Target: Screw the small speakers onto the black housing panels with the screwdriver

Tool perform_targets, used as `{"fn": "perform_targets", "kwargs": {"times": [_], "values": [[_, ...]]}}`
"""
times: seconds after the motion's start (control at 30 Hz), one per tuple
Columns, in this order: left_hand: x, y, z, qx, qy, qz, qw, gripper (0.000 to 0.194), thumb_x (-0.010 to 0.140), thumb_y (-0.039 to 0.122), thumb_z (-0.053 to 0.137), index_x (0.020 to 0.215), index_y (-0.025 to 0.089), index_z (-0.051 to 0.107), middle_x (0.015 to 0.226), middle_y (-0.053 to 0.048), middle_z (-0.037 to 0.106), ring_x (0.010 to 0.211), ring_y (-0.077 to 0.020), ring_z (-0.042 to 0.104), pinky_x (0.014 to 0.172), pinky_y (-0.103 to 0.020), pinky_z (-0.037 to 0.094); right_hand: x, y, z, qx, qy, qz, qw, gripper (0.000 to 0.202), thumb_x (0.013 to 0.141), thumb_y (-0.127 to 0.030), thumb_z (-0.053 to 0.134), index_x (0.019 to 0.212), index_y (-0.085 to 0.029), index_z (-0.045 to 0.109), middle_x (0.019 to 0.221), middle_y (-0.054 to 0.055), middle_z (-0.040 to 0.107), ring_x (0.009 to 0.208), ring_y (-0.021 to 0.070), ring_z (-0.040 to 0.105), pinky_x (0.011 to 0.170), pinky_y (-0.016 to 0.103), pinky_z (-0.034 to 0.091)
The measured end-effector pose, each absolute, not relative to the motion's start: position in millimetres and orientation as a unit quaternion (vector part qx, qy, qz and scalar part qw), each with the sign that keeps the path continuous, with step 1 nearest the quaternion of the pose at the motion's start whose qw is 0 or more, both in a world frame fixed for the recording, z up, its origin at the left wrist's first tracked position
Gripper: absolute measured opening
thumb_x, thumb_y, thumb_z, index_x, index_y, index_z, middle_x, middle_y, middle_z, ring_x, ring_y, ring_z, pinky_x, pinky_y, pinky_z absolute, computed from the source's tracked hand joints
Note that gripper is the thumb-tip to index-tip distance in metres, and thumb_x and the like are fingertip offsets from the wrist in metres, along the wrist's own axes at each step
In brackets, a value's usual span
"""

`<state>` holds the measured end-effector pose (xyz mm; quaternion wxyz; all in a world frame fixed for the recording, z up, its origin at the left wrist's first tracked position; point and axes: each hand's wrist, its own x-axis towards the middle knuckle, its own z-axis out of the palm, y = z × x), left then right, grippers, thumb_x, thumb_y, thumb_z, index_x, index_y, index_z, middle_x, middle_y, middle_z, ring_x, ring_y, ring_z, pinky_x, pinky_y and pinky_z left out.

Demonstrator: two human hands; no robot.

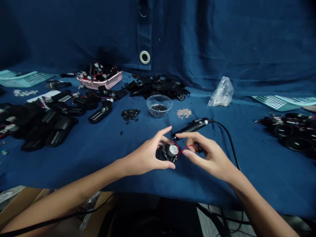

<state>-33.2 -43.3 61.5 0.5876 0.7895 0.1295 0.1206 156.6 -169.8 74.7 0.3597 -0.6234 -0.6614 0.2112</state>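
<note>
A round black housing with a silver motor [173, 150] on it sits in my left hand [145, 156], thumb and fingers gripping it from both sides. Red wires [184, 148] run from the motor to my right hand [207, 154]. That hand's curled fingers hold the wires, while its index finger points toward the motor; a dark bit among the fingers is mostly hidden. Just beyond the hands lies a black electric screwdriver [194, 126], its tip close to the motor and its cable curving off to the right.
A clear bowl [159, 111] contains small dark screws. Beside it are a pile of black bits [130, 114] and a pile of silver screws [184, 113]. Black handle shells [61, 130] cover the left; a pink basket [113, 80], plastic bag [222, 92] and black round parts [293, 131] lie farther out.
</note>
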Motion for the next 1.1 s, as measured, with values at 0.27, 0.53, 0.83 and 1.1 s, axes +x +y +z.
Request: {"fn": "perform_targets", "kwargs": {"times": [0.27, 0.53, 0.83, 1.1], "values": [[-28, -49, 51, 0.769, 0.109, 0.147, 0.613, 0.088, 0.077, 0.020, 0.069, 0.148, 0.028, 0.017, 0.136, -0.009, 0.047, 0.121, -0.0187, 0.055, 0.111, -0.037, 0.040, 153, -168, 77, -0.655, -0.668, 0.210, 0.284, 0.029, 0.089, -0.041, 0.059, 0.110, -0.022, 0.062, 0.079, 0.000, 0.053, 0.070, 0.0109, 0.050, 0.065, 0.024, 0.042], [-19, -42, 30, 0.827, 0.157, 0.178, 0.510, 0.066, 0.080, 0.029, 0.068, 0.136, 0.024, 0.035, 0.130, -0.007, 0.054, 0.124, -0.0204, 0.050, 0.111, -0.040, 0.038, 165, -170, 59, -0.650, -0.719, -0.022, 0.245, 0.022, 0.094, -0.035, 0.050, 0.091, -0.020, 0.064, 0.097, 0.009, 0.057, 0.087, 0.0189, 0.054, 0.075, 0.033, 0.046], [-27, -25, 39, 0.893, 0.146, 0.223, 0.364, 0.047, 0.089, 0.038, 0.058, 0.132, 0.022, 0.045, 0.133, -0.008, 0.051, 0.125, -0.0209, 0.047, 0.108, -0.039, 0.038, 170, -177, 24, -0.699, -0.678, 0.110, 0.199, 0.029, 0.093, -0.044, 0.051, 0.109, -0.020, 0.057, 0.105, 0.007, 0.058, 0.098, 0.0203, 0.058, 0.086, 0.038, 0.050], [106, 133, 101, 0.942, 0.138, 0.286, 0.105, 0.031, 0.089, 0.022, 0.055, 0.118, 0.011, 0.053, 0.117, -0.010, 0.056, 0.111, -0.0227, 0.050, 0.100, -0.037, 0.038, 148, -164, 28, -0.658, -0.710, 0.029, 0.248, 0.053, 0.088, -0.037, 0.059, 0.135, -0.025, 0.038, 0.131, 0.012, 0.047, 0.123, 0.0253, 0.048, 0.100, 0.044, 0.049]]}}
